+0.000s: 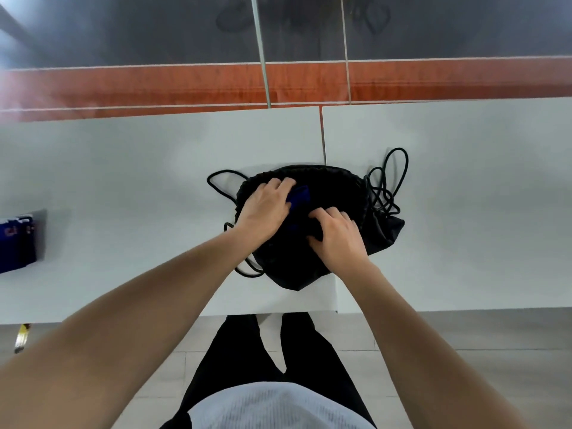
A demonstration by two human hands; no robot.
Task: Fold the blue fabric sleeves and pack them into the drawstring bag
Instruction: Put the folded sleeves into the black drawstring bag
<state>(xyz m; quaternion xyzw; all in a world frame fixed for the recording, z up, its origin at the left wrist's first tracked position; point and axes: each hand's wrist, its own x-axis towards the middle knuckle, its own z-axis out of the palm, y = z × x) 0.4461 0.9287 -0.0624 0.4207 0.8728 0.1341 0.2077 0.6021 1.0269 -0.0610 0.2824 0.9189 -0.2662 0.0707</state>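
Two white desk tops (123,181) butt together along a thin seam that runs toward twelve o'clock, and past their far edge an orange-brown band of wood grain (185,85) crosses the whole width, with dark reflective panels (139,29) above it split by pale upright strips. Below the near edge lies a floor of grey tiles (464,342).

The black drawstring bag (380,230) sits on the desk straddling the seam, its mouth gathered open toward twelve o'clock. Black cords (390,178) loop loosely at about two o'clock from the bag, and more cord trails out at ten and seven o'clock.

The left hand (266,209) lies over the bag's mouth, its fingers (283,184) curled round a blue fabric sleeve (301,195) that shows just beside them inside the opening. The right hand (339,236) is on the bag's near side, its fingers (318,214) bent and gripping the black cloth.

Far off at nine o'clock, at the desk's left edge, a stack of dark blue fabric (17,243) lies against a grey panel (41,233), well apart from the bag.
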